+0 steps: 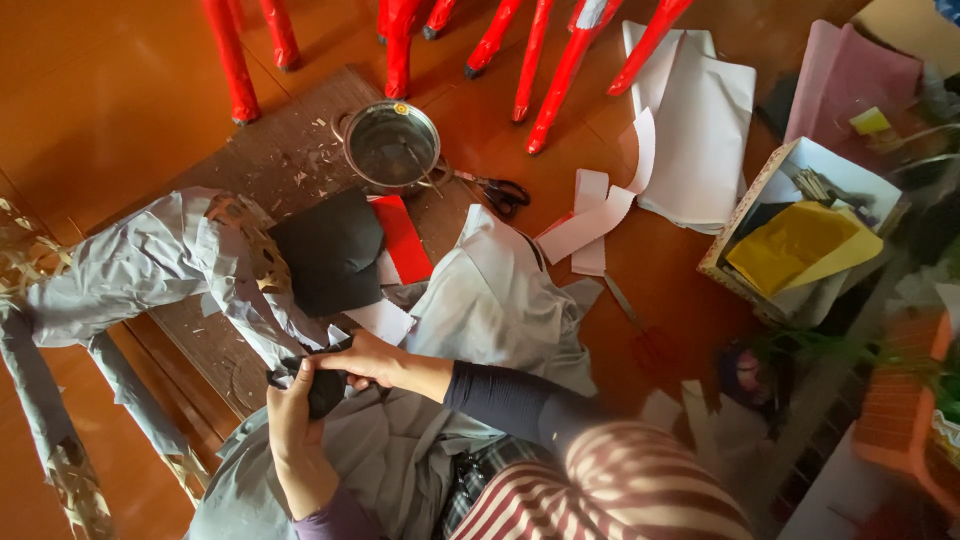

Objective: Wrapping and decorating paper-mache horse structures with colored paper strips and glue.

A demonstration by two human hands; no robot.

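A scrap of black paper [322,385] is pinched between both hands, low in the view, just at the end of a grey paper-wrapped leg of a woven frame [150,265]. The left hand [295,425] is seen from below with its fingers closed round the scrap; the right hand [365,358] comes in from the right, its fingers clamped on the scrap's upper edge where it meets the grey wrapping. The step in hand is judged to be the pressing of black paper onto the tip of that leg, over the grey layer. The next move seems to call for the scrap to be smoothed tight round the leg, held steady while it sticks, without the grey paper under it being torn. Just above the hands a larger black sheet [330,250] is laid over a red sheet [405,238], with white paper [500,300] crumpled beside them. Farther off on the floor [100,90] a metal pot [392,145] and scissors [500,190] are seen, red-wrapped legs [560,70] stand at the top, and a box [735,225] with yellow paper [795,245] sits at the right.
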